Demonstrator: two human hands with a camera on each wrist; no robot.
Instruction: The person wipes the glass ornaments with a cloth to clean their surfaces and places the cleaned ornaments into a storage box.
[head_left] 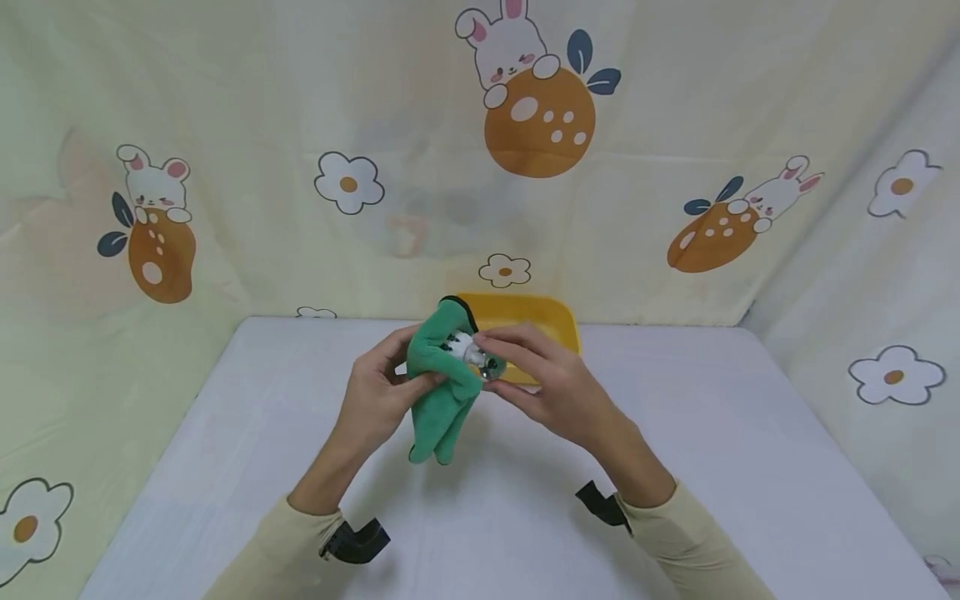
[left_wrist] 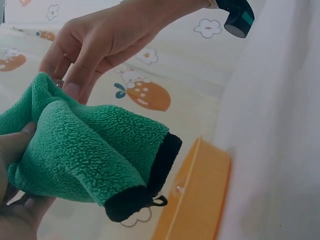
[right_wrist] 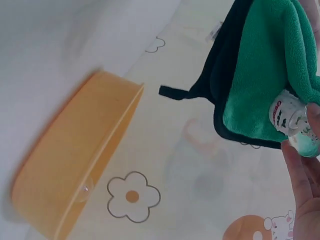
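Observation:
A green plush cloth with a black border is held up above the table. My left hand grips the cloth, its thumb pressed on the near side. Partly wrapped in the cloth lies a small clear glass-like object with a white printed part, its exact kind unclear. Its clear, rounded end sticks out to the right, where my right hand pinches it between fingers and thumb. In the left wrist view the cloth hides nearly all of the object.
Behind the hands a yellow plastic tray stands at the table's back edge. A small clear thing shows at its rim in the right wrist view. A printed curtain hangs behind the white table.

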